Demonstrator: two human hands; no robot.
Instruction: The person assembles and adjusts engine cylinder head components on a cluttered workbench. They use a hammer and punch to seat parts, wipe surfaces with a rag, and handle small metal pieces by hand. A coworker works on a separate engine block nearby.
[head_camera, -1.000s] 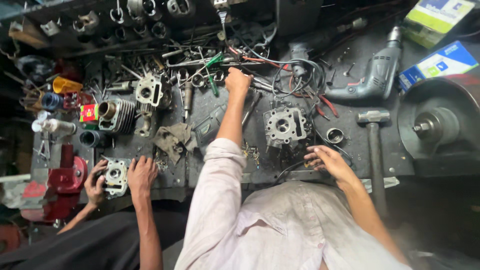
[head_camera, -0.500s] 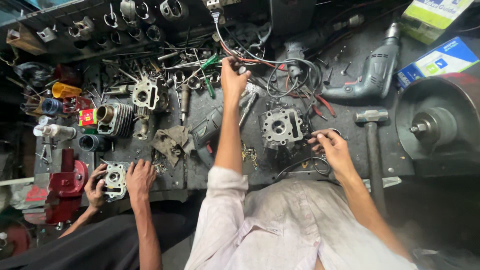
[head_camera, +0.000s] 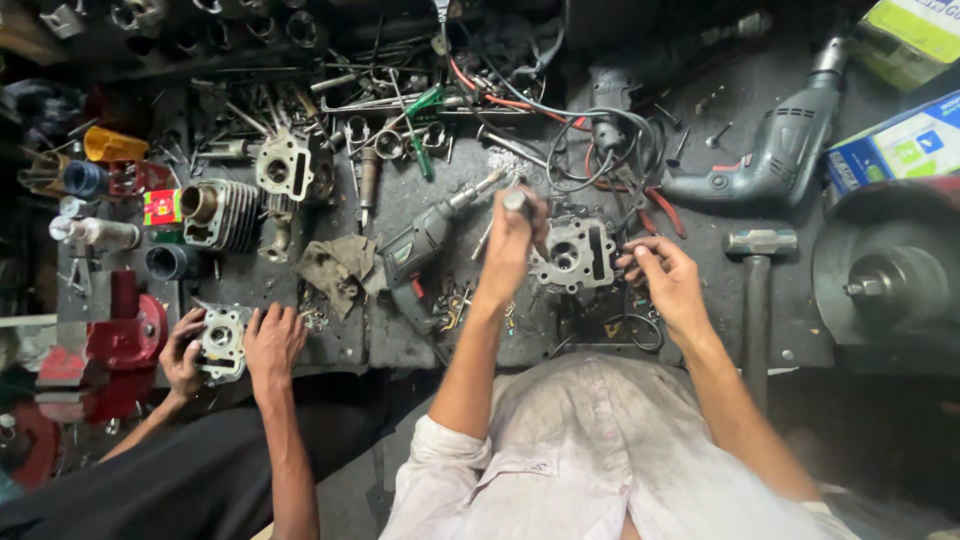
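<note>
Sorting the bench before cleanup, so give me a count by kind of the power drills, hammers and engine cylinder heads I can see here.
Power drills: 2, grey drill, dark green drill
Hammers: 1, hammer
Cylinder heads: 3, one between my left hand and right hand, one in the co-worker's hands, one lying loose
Total: 6

I wear a pale, off-white shirt (head_camera: 600, 450), dusty and smudged with grey grime across the front. Its sleeves are rolled up past my elbows, the left sleeve's cuff (head_camera: 440, 450) bunched in thick folds. My forearms are bare. My left grip (head_camera: 512, 232) and right grip (head_camera: 668, 280) carry no gloves, rings or watch.
</note>
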